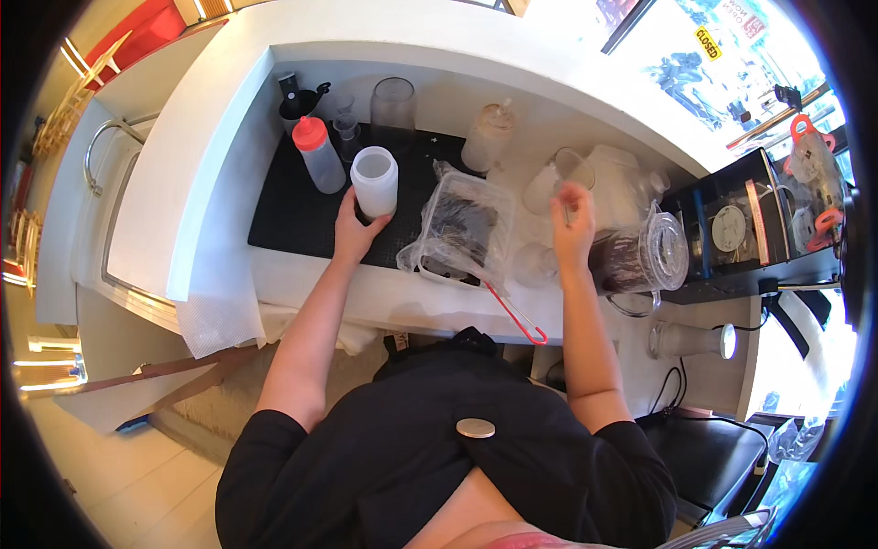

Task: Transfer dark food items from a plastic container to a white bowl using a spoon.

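My left hand (358, 230) is wrapped around the lower part of a white, uncapped plastic bottle (375, 189) on the black mat (288, 219). A squeeze bottle with a red cap (319, 156) stands just left of it. My right hand (573, 226) is raised over the counter with its fingers bent; whether a small thing is between them is unclear. Beside that hand stands a lidded clear pitcher (638, 254) of dark liquid. Between my hands sits a clear plastic tub (506, 206) with dark contents, partly covered by plastic film. A red-handled utensil (511, 312) sticks out towards me.
At the back stand a black container (297, 106), a clear jigger (348, 134), an upturned clear cup (393, 103) and a clear jar (488, 137). Glass vessels (573, 168) are behind my right hand. A black shelf (727, 226) bounds the right; a sink faucet (92, 161) is far left.
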A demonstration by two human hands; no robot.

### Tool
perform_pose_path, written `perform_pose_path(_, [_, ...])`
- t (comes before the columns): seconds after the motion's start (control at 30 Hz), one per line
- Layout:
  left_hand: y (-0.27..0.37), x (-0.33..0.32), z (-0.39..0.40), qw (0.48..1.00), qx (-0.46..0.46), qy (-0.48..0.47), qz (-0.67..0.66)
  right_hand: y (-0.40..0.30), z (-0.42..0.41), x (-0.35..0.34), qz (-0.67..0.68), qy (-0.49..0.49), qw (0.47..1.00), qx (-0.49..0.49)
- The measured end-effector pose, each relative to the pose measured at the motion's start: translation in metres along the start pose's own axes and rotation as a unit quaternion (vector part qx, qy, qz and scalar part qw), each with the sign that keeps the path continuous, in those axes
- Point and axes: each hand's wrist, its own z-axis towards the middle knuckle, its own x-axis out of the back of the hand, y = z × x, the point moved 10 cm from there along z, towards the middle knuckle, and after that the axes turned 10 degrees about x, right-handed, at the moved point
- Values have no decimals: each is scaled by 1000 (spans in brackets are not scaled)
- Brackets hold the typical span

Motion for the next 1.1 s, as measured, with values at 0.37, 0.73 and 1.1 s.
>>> perform_pose_path(0.37, [8, 2, -7, 998, 7, 49, 47, 52, -56, -107, -287, -529, 798, 35])
perform_pose_path(0.73, [16, 8, -10, 996, -2, 74, 48, -31, 20, -70, -162, -446, 880, 43])
perform_pose_path(1.1, [19, 10, -12, 995, -15, 78, 55, -134, 96, -115, -40, -359, 926, 108])
